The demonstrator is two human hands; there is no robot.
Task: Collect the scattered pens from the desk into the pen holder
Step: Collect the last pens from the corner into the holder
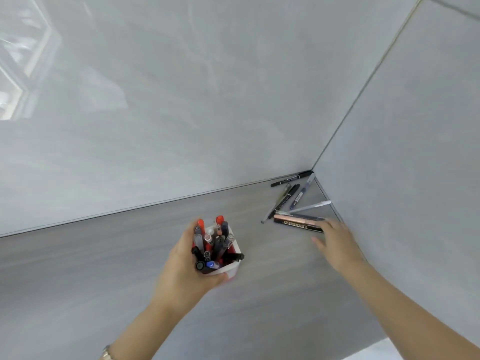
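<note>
I am gripping the pen holder [228,258], already crowded, in my left hand [187,268]; my right hand [335,242], fingers spread and empty, is reaching for the scattered pens [293,201] in the desk [78,281] corner. Grabbing several could jam at the full holder's mouth.

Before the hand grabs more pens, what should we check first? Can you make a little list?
1. Pen holder steady: ok, the left hand wraps round its side.
2. Room in the holder: cannot tell, it already looks crowded with pens and markers.
3. Loose pens within reach: ok, they lie in the desk corner, just beyond the right hand.
4. Right hand free: ok, its fingers are spread and hold nothing.
5. Pens easy to pick singly: not ok, several cross over each other.
6. Nearest item, the black box with lettering: ok, it lies right at the fingertips.
</note>
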